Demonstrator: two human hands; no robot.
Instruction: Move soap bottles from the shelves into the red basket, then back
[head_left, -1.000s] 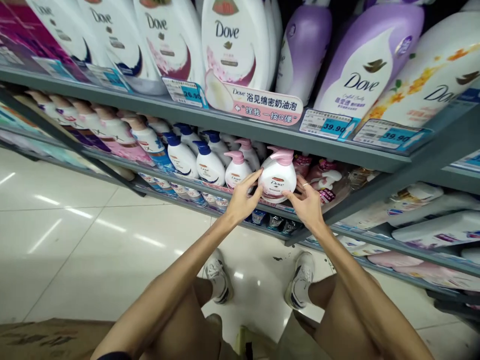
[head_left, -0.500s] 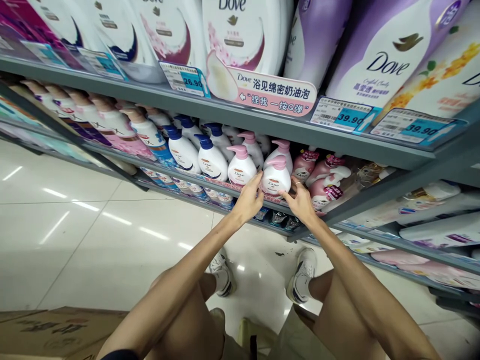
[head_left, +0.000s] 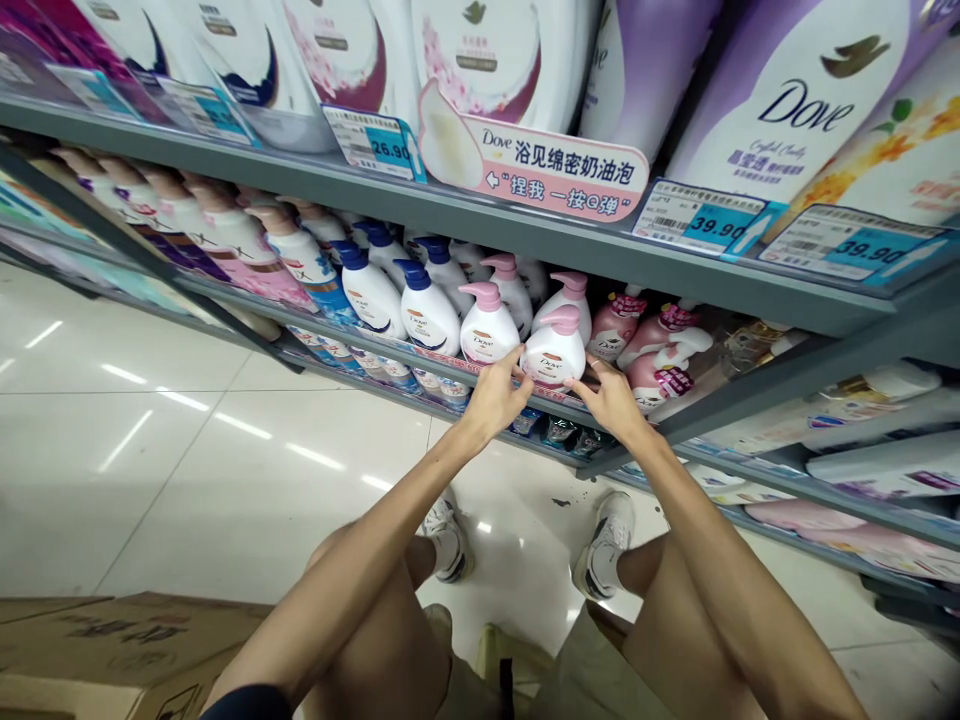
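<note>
A white Dove pump bottle (head_left: 553, 352) with a pink pump head stands upright at the front edge of the middle shelf. From its left side my left hand (head_left: 495, 398) grips it, fingers along the side and thumb low at the front. My right hand (head_left: 611, 398), with a ring on one finger, holds the same bottle from the right, its thumb at the lower front corner. Just left is a like pink-topped bottle (head_left: 489, 332), and another pink-topped bottle (head_left: 566, 296) stands behind. Pink foam bottles (head_left: 613, 325) are right of my right hand.
Blue-topped pump bottles (head_left: 429, 315) line the shelf further left. The upper shelf edge (head_left: 450, 215) overhangs the bottles, with price tags and a pink Dove sign (head_left: 540, 165). A shelf upright (head_left: 720, 395) rises at right. A cardboard box (head_left: 135, 640) lies on the floor at lower left.
The view has shifted slightly, so the upper shelf sits a little differently. Both hands stay at the sides of the same pump bottle, which still stands at the shelf's front.
</note>
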